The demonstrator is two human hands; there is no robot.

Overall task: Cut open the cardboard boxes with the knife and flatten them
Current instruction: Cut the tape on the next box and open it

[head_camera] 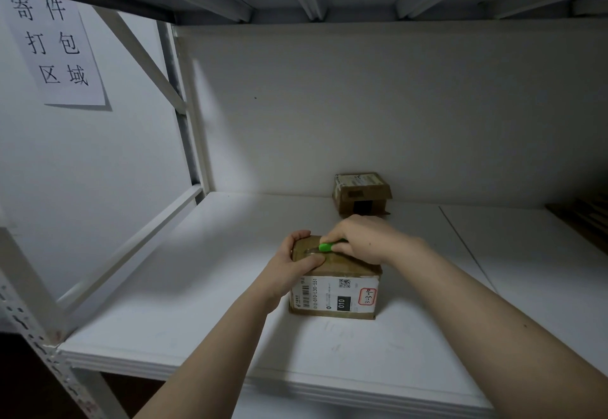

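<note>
Left hand (294, 265) clamps the near cardboard box (335, 287) at its top left edge, with the fingers curled over the far side and the thumb lying across the top. Right hand (362, 241) is wrapped round a green-handled knife (325, 247). The blade points left, its tip on the box top close to the left hand, and most of the handle is buried in the fist. The hands sit close together over the box top but are not touching.

The near box stands closed on the white shelf board (197, 287), about midway between the front and back edges, so its contents are hidden. The tape line on top is hard to make out under the hands.

The shipping label (335, 295) on the front face, turned sideways, reads "010-010-L30-551". It also has "010" in white on a black block, a barcode, a QR code and handwritten "3-3-10" in a red-outlined box. The smaller print is illegible.

A second box (360, 193) sits at the back edge against the rear wall, well apart from the first. It has a dark patch on its front and unreadable labels on top. Open or sealed: cannot tell.

Brown flat cardboard (582, 221) lies at the shelf's right edge, cut off by the frame.

A paper sign (54, 47) on the left wall reads 寄件打包区域. A perforated rack upright (33, 320) stands at the front left corner.
</note>
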